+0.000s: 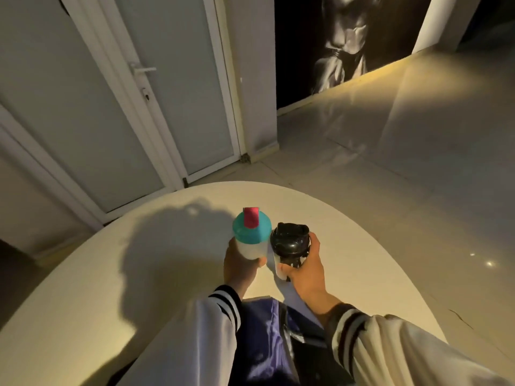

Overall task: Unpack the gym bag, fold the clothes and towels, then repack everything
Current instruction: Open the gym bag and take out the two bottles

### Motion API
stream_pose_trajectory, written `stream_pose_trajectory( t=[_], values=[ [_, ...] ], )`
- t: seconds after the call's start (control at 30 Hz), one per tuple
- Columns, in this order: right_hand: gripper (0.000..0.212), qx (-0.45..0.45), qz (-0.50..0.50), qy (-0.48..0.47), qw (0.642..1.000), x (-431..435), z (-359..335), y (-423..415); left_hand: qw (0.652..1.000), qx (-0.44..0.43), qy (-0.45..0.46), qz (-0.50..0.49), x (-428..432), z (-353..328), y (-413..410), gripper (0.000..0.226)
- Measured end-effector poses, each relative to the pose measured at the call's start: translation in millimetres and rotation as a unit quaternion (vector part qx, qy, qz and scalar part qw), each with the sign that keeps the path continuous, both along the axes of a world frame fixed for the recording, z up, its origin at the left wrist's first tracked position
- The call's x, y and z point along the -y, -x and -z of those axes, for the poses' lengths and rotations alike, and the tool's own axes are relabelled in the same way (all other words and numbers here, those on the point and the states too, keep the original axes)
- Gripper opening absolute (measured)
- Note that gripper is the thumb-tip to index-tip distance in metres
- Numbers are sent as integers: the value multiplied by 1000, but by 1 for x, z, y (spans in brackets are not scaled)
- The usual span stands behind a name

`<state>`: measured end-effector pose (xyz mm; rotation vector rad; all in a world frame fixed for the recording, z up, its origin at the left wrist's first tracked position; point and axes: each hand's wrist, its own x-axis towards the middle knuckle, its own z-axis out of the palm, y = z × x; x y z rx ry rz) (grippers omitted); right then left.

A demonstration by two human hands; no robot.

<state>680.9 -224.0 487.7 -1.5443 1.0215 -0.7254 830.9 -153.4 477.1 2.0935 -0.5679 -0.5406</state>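
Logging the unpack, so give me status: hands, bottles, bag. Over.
Left hand grips teal-lidded bottle. Right hand grips black-lidded bottle. Bottles side by side over table. Gym bag at near edge, under the wrists.

Table [362, 240]: rounded top, cream-coloured, smooth and glossy, with small light reflections toward its right side. A broad shadow covers the left-centre of the surface. Gym bag [264, 338]: purple-blue fabric, lying on the top at the near edge. Teal-lidded bottle [252, 235] and black-lidded bottle [289, 242]: upright, side by side over the middle; contact with the top cannot be confirmed. The table stands on a pale floor [390, 151].
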Motion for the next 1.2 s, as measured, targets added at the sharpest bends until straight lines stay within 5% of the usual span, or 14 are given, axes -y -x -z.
stream_pose_trajectory(
  t=[0.47,0.63,0.73,0.9,1.0,1.2],
  values=[
    [86,-37,23,-12,999,19,31,-72,995,-68,33,-61,-2,69,-36,65],
    [89,-80,24,-87,993,8,31,-57,983,-103,52,-146,-5,54,-22,74],
    [74,-93,30,-115,989,-6,26,-33,976,-115,38,-182,-14,38,4,54],
    [34,-89,49,-114,988,-29,11,41,998,-21,47,-38,-15,14,82,16],
    [26,-86,77,-102,988,-32,-6,99,992,-77,94,25,-6,-21,153,24],
    [24,-82,170,-119,975,-35,-19,265,965,-173,27,197,13,-37,315,34]
  ],
)
